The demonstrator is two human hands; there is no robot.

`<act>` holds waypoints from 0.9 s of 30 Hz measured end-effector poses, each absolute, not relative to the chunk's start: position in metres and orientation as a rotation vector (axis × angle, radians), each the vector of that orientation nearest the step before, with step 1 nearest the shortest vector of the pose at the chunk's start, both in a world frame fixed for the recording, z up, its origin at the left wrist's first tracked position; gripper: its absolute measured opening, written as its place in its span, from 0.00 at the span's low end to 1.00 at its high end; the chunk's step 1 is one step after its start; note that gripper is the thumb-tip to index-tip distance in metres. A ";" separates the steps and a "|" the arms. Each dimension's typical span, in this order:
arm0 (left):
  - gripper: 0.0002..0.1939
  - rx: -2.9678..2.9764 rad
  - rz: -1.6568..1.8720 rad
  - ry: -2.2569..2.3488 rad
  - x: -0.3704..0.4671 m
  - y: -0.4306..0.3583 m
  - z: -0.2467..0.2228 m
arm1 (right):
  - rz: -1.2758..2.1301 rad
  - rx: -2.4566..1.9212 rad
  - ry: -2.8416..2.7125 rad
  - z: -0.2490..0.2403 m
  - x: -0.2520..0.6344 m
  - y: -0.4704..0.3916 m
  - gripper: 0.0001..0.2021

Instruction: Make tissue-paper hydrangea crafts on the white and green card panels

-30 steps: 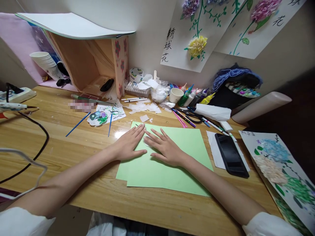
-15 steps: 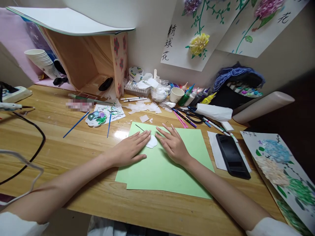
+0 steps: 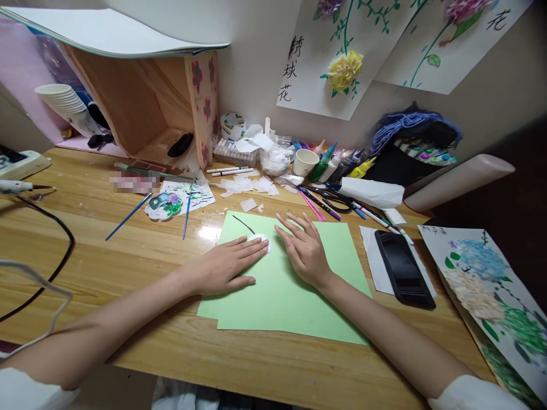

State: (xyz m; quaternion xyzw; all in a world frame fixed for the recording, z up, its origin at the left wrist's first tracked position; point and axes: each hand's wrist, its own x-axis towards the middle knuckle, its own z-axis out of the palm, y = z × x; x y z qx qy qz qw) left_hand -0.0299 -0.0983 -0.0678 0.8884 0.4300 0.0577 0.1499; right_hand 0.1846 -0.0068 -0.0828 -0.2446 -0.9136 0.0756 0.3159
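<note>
Green paper lies on the wooden table, with a thin dark line near its upper left. My left hand rests flat with its fingers stretched, the fingertips on top of a small white paper piece and covering most of it. To the right of that piece, my right hand is over the green paper, fingers spread and slightly bent, holding nothing.
Behind the paper are white scraps, a paper cup, paint bottles and scissors. A phone lies at right beside a flower picture. A paint palette and brushes are at left.
My left hand has shifted onto the white piece, hiding more of it and uncovering more of the dark line. My right hand has moved slightly right, away from the piece.
</note>
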 end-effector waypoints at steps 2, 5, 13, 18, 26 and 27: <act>0.32 2.537 0.158 1.222 -0.030 -0.098 -0.067 | 0.234 -0.657 -2.384 -0.083 0.185 -0.006 0.17; 0.31 2.533 0.161 1.206 -0.031 -0.097 -0.068 | 0.293 -0.674 -2.366 -0.085 0.184 -0.004 0.16; 0.33 2.546 0.217 1.189 -0.030 -0.099 -0.065 | 0.585 -0.824 -2.240 -0.088 0.183 0.004 0.16; 0.33 2.527 0.227 1.194 -0.031 -0.099 -0.064 | 0.554 -0.862 -2.237 -0.086 0.180 0.024 0.17; 0.38 2.525 0.434 1.325 -0.034 -0.102 -0.068 | 0.086 -1.212 -2.255 -0.080 0.152 0.129 0.17; 0.38 2.518 0.461 1.356 -0.034 -0.102 -0.069 | 0.078 -1.222 -2.261 -0.080 0.148 0.136 0.15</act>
